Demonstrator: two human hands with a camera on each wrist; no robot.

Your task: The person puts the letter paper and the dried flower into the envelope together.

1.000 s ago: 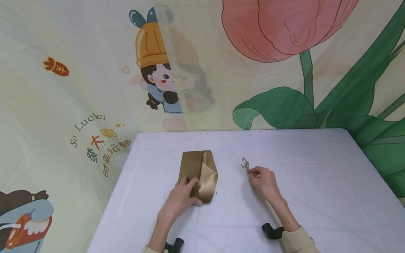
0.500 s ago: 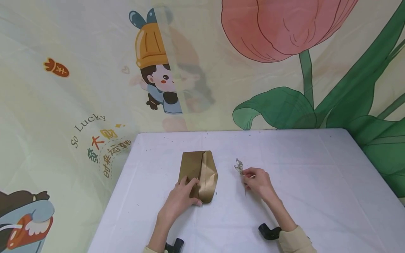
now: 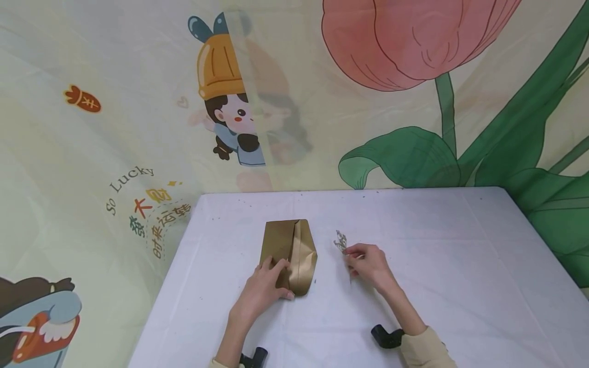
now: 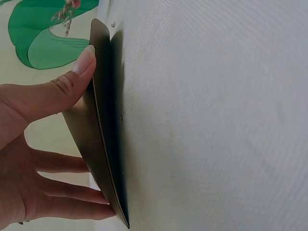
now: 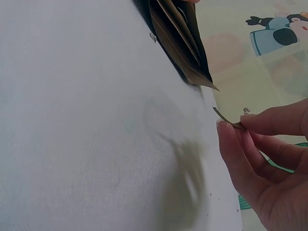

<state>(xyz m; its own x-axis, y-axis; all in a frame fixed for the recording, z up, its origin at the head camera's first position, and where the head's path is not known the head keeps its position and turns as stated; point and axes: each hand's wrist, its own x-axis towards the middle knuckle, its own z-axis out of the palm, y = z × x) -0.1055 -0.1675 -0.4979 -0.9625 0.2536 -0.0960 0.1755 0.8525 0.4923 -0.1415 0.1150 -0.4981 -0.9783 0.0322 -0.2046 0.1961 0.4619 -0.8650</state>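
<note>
A gold envelope (image 3: 279, 237) lies on the white-covered table, its flap unfolded to the right. My left hand (image 3: 259, 290) holds its near part, with the thumb at the near edge and the fingers on the body. Seen from the left wrist, the thumb and several fairly straight fingers touch the envelope (image 4: 86, 122). Its mouth gapes in the right wrist view. Right of the envelope, my right hand (image 3: 369, 263) pinches a small dried flower sprig (image 3: 341, 240) between thumb and fingertips. A piece of its thin stem (image 5: 222, 115) sticks out of the pinch.
A white cloth covers the table (image 3: 442, 276), with small dark specks scattered on it. Behind it hangs a printed curtain (image 3: 313, 61) with a tulip and cartoon figures. Black camera mounts (image 3: 387, 337) sit at both wrists.
My right hand has moved left with the flower sprig, closer to the envelope. The left hand and the envelope have stayed in place.
</note>
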